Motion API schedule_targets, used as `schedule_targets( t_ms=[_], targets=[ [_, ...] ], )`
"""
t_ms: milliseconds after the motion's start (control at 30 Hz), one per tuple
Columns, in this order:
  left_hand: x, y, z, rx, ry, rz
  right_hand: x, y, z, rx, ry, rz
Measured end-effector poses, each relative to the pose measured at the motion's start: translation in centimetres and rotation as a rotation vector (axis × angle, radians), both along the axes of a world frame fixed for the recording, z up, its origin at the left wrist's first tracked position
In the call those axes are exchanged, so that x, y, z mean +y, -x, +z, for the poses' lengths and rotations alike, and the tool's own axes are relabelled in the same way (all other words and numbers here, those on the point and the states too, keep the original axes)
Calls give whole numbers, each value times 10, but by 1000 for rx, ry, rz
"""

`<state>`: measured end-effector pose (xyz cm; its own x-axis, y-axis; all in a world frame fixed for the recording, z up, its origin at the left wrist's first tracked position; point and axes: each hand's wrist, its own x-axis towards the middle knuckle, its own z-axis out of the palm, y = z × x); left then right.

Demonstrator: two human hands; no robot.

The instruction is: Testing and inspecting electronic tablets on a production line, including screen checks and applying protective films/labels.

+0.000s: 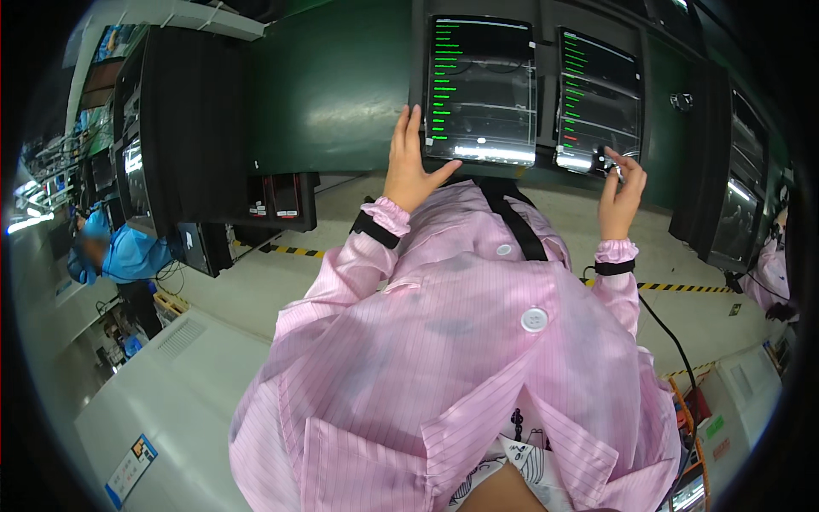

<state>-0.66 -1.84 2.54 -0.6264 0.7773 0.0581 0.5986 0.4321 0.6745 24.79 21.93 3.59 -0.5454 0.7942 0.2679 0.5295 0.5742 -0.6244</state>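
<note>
Two dark tablets lie side by side on the green work surface, a larger left tablet (490, 94) and a narrower right tablet (593, 107). Both screens are lit with rows of green text; the right one also has a red line. My left hand (412, 171) is at the lower left corner of the left tablet, fingers stretched and thumb spread along its near edge. At the right tablet's lower right corner, my right hand (623, 192) has its fingers bent together around a small dark, shiny piece (611, 162) too small to name. Black bands circle both wrists.
A green mat (333, 94) covers the surface to the left. Black screen housings stand at the left (200, 128) and right (734, 171). A black cable (670, 333) hangs by my right side. A person in blue (128, 252) is at far left.
</note>
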Motion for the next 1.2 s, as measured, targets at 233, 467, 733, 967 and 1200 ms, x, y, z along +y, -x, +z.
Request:
schedule_targets(
  t_ms=[233,467,733,967,1200],
  targets=[
    [-2,0,-3,6,-3,-5,-7,14,5,6,-6,41],
    [-3,-2,0,-22,-19,-2,-21,13,8,75,83,-53],
    [29,-19,29,362,8,-458,-77,49,-32,257,845,55],
    [80,-25,9,441,42,-381,-93,32,-13,149,1407,116],
    [118,-7,20,404,-77,-185,-32,-39,6,335,612,-114]
  ],
)
